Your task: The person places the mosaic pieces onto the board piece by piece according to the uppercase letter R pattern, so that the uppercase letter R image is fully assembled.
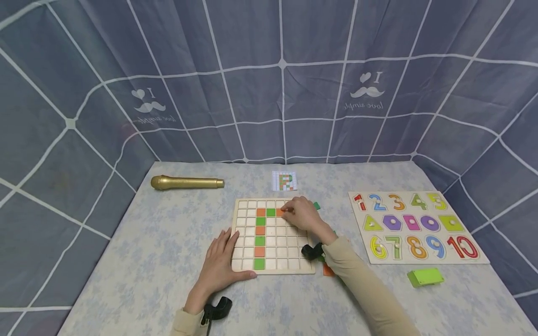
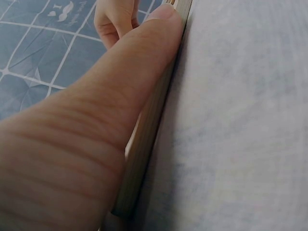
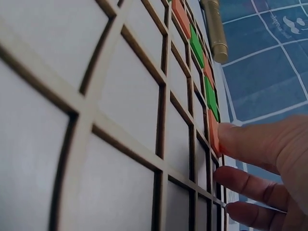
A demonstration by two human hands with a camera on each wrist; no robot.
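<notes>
A wooden grid board [image 1: 286,265] lies on the table, with orange and green square tiles running down one column and along an upper row. My right hand [image 1: 303,214] is over that row, thumb and fingertips at an orange tile [image 3: 213,132] beside a green tile [image 1: 271,213]. In the right wrist view the thumb touches this orange tile, which sits in its cell. My left hand [image 1: 222,261] rests at the board's near left corner, fingers along the left side and thumb [image 2: 139,53] stretched along the front edge.
Loose green [image 1: 316,206] and orange tiles [image 1: 328,269] lie right of the board, partly under my right forearm. A small pattern card [image 1: 284,181] and a gold microphone [image 1: 187,182] lie behind. Rightward are a number-and-shape puzzle board [image 1: 420,212] and a green block [image 1: 425,277].
</notes>
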